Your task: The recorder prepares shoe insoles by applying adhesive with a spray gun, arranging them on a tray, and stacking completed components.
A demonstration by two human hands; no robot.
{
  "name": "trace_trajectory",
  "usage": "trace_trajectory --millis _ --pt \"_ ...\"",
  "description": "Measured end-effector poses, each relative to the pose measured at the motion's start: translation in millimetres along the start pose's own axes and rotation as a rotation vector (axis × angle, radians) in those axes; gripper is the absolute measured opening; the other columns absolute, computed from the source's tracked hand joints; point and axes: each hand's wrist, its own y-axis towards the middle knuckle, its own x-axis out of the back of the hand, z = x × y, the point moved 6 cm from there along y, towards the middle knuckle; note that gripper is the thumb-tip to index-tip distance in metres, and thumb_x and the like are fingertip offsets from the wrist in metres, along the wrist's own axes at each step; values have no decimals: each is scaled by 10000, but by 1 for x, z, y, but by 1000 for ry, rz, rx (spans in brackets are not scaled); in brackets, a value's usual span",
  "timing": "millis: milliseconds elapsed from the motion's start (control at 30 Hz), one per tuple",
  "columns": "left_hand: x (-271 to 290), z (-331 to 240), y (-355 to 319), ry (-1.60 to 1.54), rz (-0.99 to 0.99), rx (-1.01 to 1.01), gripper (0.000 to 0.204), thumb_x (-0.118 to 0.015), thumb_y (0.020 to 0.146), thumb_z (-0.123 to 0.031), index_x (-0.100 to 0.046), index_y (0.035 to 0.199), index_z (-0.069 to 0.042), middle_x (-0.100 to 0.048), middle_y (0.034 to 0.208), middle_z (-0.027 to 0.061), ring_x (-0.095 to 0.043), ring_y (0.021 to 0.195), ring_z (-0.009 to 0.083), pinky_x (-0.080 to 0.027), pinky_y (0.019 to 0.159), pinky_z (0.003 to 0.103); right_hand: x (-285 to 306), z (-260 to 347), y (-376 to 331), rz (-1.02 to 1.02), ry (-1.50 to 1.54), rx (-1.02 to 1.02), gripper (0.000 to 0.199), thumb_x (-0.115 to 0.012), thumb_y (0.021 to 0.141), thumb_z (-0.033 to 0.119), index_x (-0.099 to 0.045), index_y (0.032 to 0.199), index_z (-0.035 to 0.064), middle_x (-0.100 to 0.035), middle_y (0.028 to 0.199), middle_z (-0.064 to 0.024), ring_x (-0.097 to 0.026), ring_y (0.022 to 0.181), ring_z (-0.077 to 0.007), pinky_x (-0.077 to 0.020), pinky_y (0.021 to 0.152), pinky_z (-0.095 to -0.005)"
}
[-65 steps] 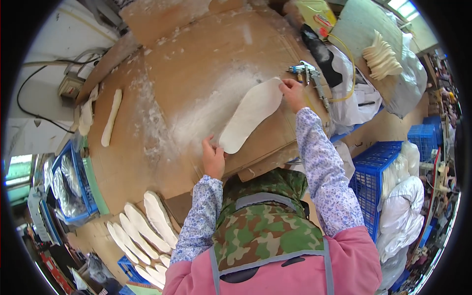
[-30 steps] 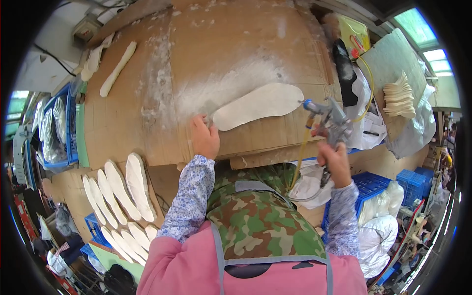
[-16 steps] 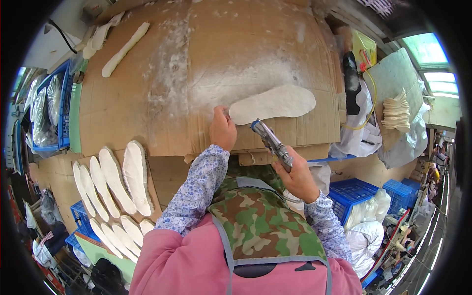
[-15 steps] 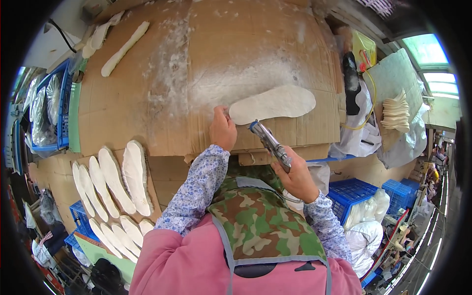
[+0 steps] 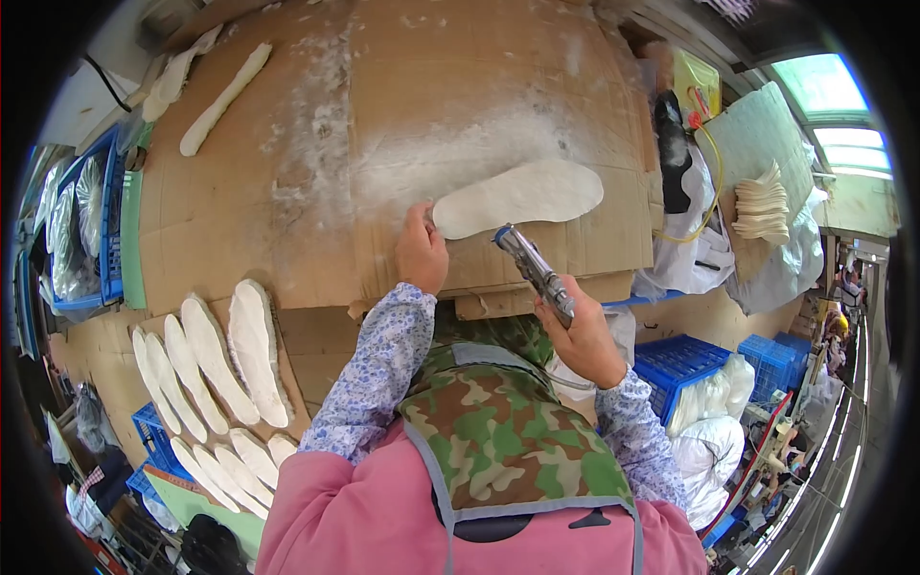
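A cream-white insole lies across the cardboard in front of me. Its left end is pinched by my left hand, the fingers closed at its edge. My right hand is wrapped round the grip of a metal spray gun. The gun's blue-ringed nozzle points up and left, just below the insole's near edge; I cannot tell whether it sprays. Whitish residue coats the cardboard beyond the insole.
At left, several white insoles lie in rows. A pale strip rests at the far left. Blue crates and white bags stand at right, near a stack of insoles. A yellow hose hangs there.
The whole view has shifted slightly left and up. The insole stays under my left hand, and the spray gun's nozzle sits a little farther right along its near edge.
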Motion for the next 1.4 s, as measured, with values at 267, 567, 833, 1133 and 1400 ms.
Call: trace_trajectory --millis 267,567,833,1133,1400 --pt "-1 -1 0 4 -18 -51 421 -506 784 61 -530 1180 -79 -557 882 112 -567 783 272 -475 714 371 22 -16 -2 -111 -28 -12 228 -586 889 68 -504 1093 11 -584 779 -176 -578 691 -321 -462 648 -352" --pt "-1 -6 0 -9 -3 -36 431 -503 771 75 -542 1174 -74 -531 861 99 -531 763 242 -460 713 347 51 -33 -7 -286 -10 28 158 -581 897 73 -516 1024 6 -577 721 -142 -554 624 -238 -454 608 -318" --pt "-2 -3 0 -10 -4 -68 410 -517 787 67 -544 1174 -65 -529 840 91 -523 758 216 -453 703 330 80 -52 -5 -400 -120 9 190 -590 883 66 -513 1036 -17 -574 742 -187 -532 618 -276 -455 609 -336" --pt "-1 -2 -1 -50 -3 -19 395 -531 801 70 -549 1172 -64 -507 787 65 -508 713 180 -446 669 305 102 -85 2 -492 -45 -27 220 -603 871 71 -537 1057 -25 -603 761 -162 -558 644 -233 -460 616 -331" --pt "-2 -2 1 -33 -12 -27 403 -532 800 74 -547 1180 -59 -515 796 62 -509 718 173 -445 669 300 86 -73 3 -439 6 18 215 -589 879 68 -546 1073 -14 -611 811 -163 -584 696 -242 -467 661 -329"
